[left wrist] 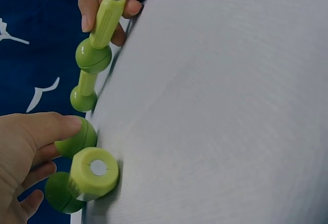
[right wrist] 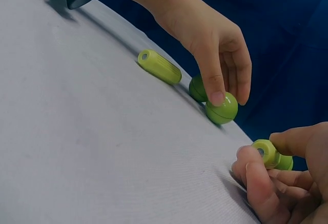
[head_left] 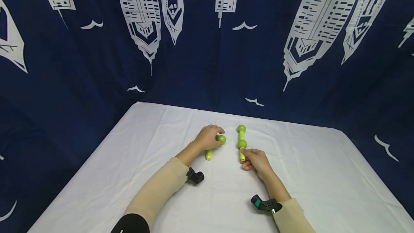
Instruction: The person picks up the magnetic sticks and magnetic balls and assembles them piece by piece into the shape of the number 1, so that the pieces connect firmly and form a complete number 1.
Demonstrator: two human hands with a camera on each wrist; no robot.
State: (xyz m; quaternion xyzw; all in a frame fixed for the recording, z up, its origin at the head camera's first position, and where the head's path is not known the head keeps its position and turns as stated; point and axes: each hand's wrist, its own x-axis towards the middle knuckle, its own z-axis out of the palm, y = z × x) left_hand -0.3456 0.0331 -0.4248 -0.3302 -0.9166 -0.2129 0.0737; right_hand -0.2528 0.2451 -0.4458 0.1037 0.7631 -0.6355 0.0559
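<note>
In the head view my left hand (head_left: 207, 137) has its thumb on a glossy green ball (head_left: 221, 138), fingers curved around its far side. A yellow-green rod (head_left: 208, 154) with a pale disc at its end lies beneath that hand. Another green ball (left wrist: 60, 190) sits close by the rod in the left wrist view. My right hand (head_left: 258, 161) pinches the near yellow-green rod (head_left: 242, 155) of a straight chain. Beyond this rod come a green ball (head_left: 242, 144), a shorter rod (head_left: 242, 135) and an end ball (head_left: 241, 128). My right fingers partly hide the chain in the right wrist view.
A white cloth (head_left: 200, 204) covers the table beneath both hands. Behind its far edge hangs a dark blue curtain (head_left: 200, 74) printed with white buildings and birds. Black wrist devices (head_left: 195, 176) are worn on both forearms.
</note>
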